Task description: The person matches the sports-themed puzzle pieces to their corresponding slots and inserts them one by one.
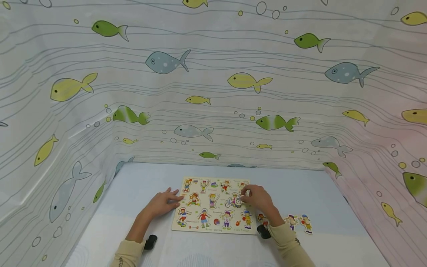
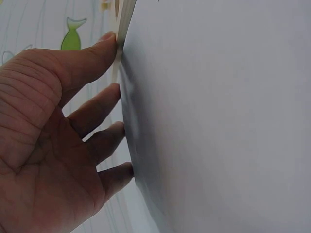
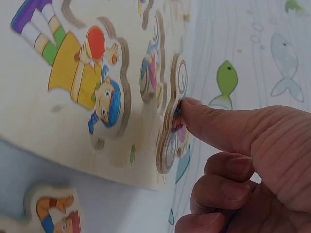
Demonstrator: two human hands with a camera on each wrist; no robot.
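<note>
Wheeled wooden piece [image 3: 169, 141] is pinched edgeways by the right grip [image 1: 258, 198], thumb against it, opposing finger hidden in the wrist view; it stands tilted up at the right side of the puzzle board [image 1: 205, 200], beside the printed cyclist outline. Board lies flat on the worktop [image 1: 116, 207]. Left grip [image 1: 164, 203] is spread, thumb touching the board's left edge. Upper-right corner of the board is partly blocked from the head view by the right grip. Three loose pieces are laid right of the board: red-haired piece [image 1: 262, 218], partly covered by the right forearm and black wrist camera [image 1: 264, 231]; purple-cap piece [image 1: 291, 220], near the sleeve [image 1: 293, 243]; blue-cap piece [image 1: 306, 224], outermost. Second black wrist camera [image 1: 151, 242] is worn on the left. Worktop is backed by a fish-printed sheet [image 1: 213, 33].
</note>
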